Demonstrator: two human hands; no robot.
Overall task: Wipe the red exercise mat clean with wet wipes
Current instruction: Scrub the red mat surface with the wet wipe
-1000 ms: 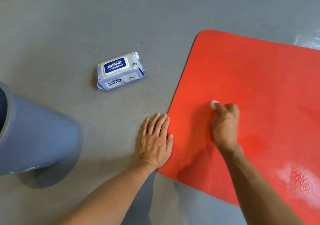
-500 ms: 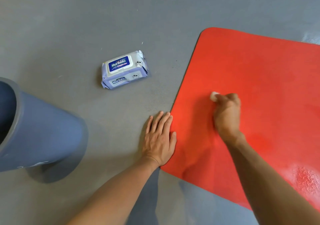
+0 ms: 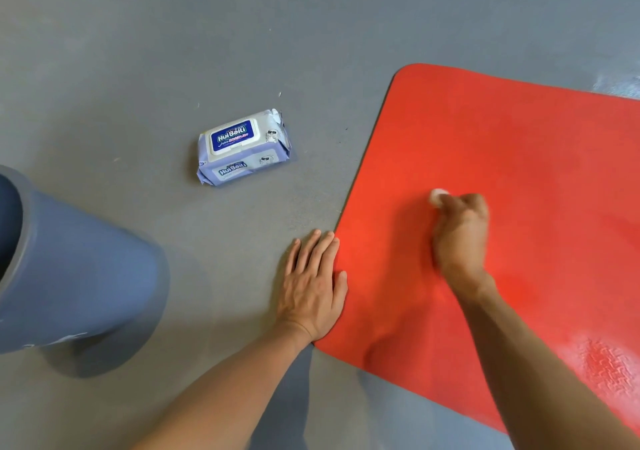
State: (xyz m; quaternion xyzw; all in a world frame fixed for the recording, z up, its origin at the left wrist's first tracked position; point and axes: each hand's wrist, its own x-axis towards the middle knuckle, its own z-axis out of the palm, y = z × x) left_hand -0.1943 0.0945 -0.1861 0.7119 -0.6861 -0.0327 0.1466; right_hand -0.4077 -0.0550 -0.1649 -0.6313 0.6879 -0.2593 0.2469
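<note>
Head view: a person leans over a grey floor point(image 3: 138, 33) with both bare arms stretched out.
Right hand: the right hand point(image 3: 460, 238) is curled into a fist on the flat red rubber exercise mat point(image 3: 519, 155). It grips a small white wet wipe point(image 3: 437, 196), and only a bit of the wipe peeks out past the fingers. The hand looks a little blurry.
Left hand: the left hand point(image 3: 313, 290) lies flat with straight fingers held close together. It holds nothing. It rests on the floor right at the mat's near left edge, and the thumb touches the red edge.
Mat: it lies on the floor under the right hand and spreads away to the right of the left hand. Near the right arm, low on the right side, a patch of the mat is shiny and shows a zigzag pattern.
Pack: a soft pale purple pack of wet wipes with a blue and white label point(image 3: 242, 146) lies on the floor ahead of the left hand and a bit to its left, well apart from both hands. Its lid looks closed.
Bin: a big round grey-blue plastic bin point(image 3: 79, 266) stands far to the left of the left hand.
</note>
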